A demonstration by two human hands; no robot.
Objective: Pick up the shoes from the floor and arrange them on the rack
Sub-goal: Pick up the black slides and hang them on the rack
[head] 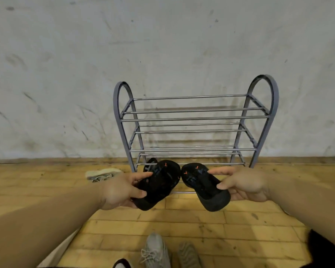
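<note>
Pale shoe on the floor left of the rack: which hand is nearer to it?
Left. The left hand, gripping a black sandal, is just right of the pale shoe; the right hand, gripping the second sandal, is farther right.

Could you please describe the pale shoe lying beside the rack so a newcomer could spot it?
Find the metal rack against the wall. On the floor left of its left leg lies a pale laced sneaker. The grey sneakers lie nearer the camera; the black sandals are held.
</note>
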